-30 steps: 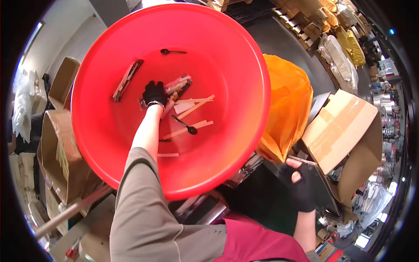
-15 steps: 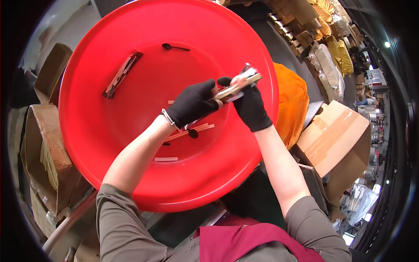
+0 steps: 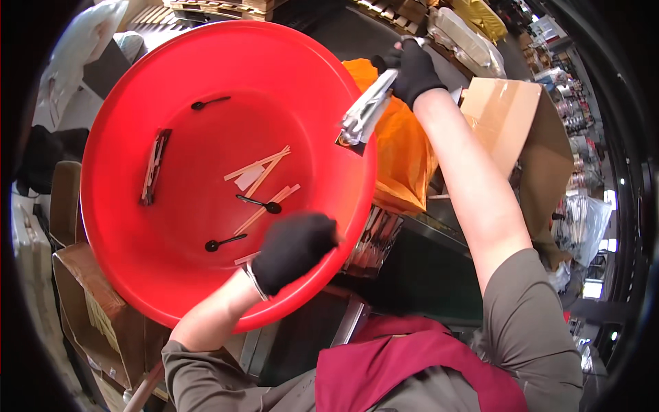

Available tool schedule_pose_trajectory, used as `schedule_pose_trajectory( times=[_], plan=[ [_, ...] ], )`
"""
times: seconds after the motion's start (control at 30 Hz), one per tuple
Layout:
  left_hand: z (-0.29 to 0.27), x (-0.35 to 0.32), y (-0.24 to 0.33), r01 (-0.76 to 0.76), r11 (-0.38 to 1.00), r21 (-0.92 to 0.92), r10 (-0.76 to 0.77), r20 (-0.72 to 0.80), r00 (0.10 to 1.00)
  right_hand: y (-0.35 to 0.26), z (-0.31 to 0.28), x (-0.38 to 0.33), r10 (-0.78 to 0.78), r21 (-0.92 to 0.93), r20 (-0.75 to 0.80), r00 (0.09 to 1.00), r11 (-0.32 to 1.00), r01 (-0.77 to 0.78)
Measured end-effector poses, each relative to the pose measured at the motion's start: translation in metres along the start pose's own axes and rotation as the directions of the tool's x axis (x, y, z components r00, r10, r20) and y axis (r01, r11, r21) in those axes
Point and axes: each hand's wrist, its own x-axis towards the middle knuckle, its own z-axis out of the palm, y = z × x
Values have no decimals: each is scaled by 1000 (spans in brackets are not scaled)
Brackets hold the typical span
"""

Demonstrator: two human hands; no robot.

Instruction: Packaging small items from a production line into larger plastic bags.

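My right hand [image 3: 412, 69], in a black glove, is closed on the upper end of a bundle of wrapped cutlery packets [image 3: 367, 113]. The bundle hangs slanted across the right rim of a large red basin [image 3: 206, 51], beside an orange bag [image 3: 401, 154]. My left hand [image 3: 296, 250], also gloved in black, is over the basin's near right side with its fingers curled; what they hold, if anything, is hidden. Inside the basin lie loose wooden chopsticks [image 3: 259, 165], black plastic spoons [image 3: 225, 242], a small white paper piece [image 3: 249, 177] and one dark wrapped packet [image 3: 155, 167].
Below the orange bag, a stack of wrapped packets [image 3: 374, 237] sits by the basin's right side. An open cardboard box [image 3: 500, 120] stands to the right. Another open box [image 3: 93, 275] is at the left. Wooden pallets [image 3: 226, 7] lie behind the basin.
My hands have parted: the right carried the packets rightward and away from me, past the rim, while the left moved nearer to me. The view has shifted, showing more of the basin floor.
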Motion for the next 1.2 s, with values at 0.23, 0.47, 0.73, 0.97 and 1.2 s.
schedule_pose_trajectory(
  times=[0.23,0.47,0.73,0.97,1.2],
  plan=[
    [-46,54,-13,86,952,293,12,-316,949,48,55,-82,-36,-17,404,914,999,47],
    [-42,17,7,98,984,146,-58,-254,966,89,67,-83,344,-35,441,829,930,-366],
    [-53,-5,0,259,949,182,-205,-269,941,226,112,-6,75,-677,629,774,541,499],
    [8,-121,10,237,676,-698,-407,-86,909,74,33,101,157,-61,66,985,986,-153],
    [-58,-48,-53,346,385,-856,-727,-49,685,90,81,-27,283,258,310,908,894,-367]
  ],
)
